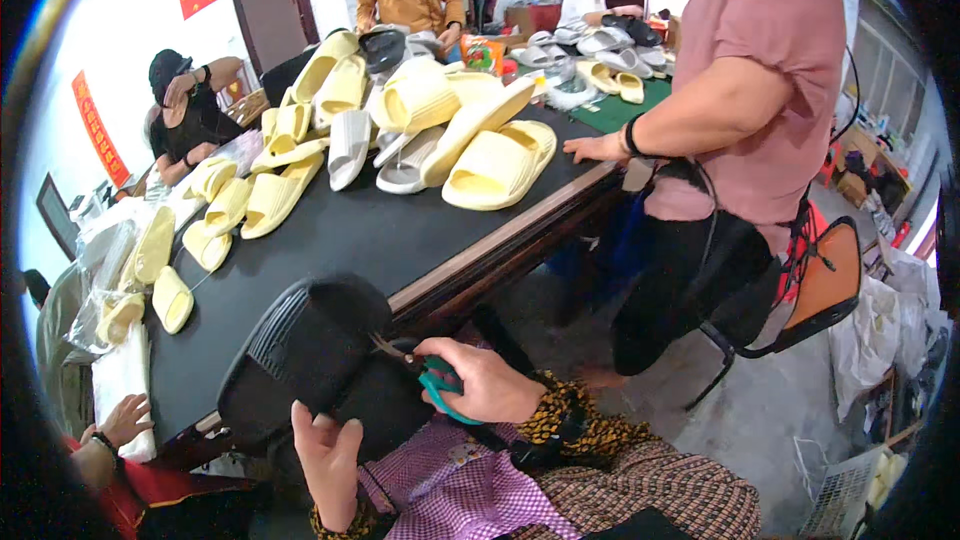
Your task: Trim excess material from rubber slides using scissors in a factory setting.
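In my right hand (485,385) is a pair of scissors (437,385) with teal handles, my fingers closed round the loops. The blades are slightly apart and point at the edge of a black slipper (300,340) with a ribbed strap. More black material, perhaps a second slipper (385,405), lies under the scissors; its outline is hard to make out. My left hand (330,460) is beside the near end of the black footwear, thumb and fingers apart. Whether the fingertips touch it I cannot tell. A purple checked apron (450,480) covers my lap.
Yellow slippers (500,165) and grey slippers (348,148) are heaped on the black table (330,230). A person in pink (755,90) stands at its right edge, near an orange-backed chair (825,275). Another person's hand (125,422) is at lower left. Several others sit or stand beyond.
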{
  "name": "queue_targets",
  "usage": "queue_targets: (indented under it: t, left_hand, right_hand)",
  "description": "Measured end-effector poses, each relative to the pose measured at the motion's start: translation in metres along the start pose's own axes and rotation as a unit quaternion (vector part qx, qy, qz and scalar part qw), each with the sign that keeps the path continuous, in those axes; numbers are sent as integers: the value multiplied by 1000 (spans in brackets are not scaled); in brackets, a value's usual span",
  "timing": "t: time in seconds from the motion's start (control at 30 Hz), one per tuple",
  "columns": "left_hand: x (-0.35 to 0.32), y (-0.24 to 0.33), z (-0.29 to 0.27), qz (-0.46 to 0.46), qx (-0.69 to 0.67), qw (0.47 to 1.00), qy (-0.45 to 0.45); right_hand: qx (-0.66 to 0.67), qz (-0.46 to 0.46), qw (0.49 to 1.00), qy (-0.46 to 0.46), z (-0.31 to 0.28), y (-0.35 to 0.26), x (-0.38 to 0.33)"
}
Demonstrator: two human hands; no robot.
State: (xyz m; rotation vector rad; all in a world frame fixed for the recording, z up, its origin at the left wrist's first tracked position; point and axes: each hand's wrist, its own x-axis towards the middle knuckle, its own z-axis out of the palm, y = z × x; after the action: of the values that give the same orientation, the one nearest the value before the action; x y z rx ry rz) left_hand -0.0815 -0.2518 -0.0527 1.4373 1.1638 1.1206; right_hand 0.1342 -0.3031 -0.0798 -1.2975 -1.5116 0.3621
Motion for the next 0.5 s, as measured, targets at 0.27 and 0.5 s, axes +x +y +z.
queue_targets:
  t: [0.27,0.5]
  left_hand:
    - [-4,-9,-8,-20,15,999,-42]
    - [1,-17,-9,-27,-21,996,-77]
  right_hand:
    - [12,57,997,-48,5,-6,3]
    - [21,48,998,-42,12,-5,5]
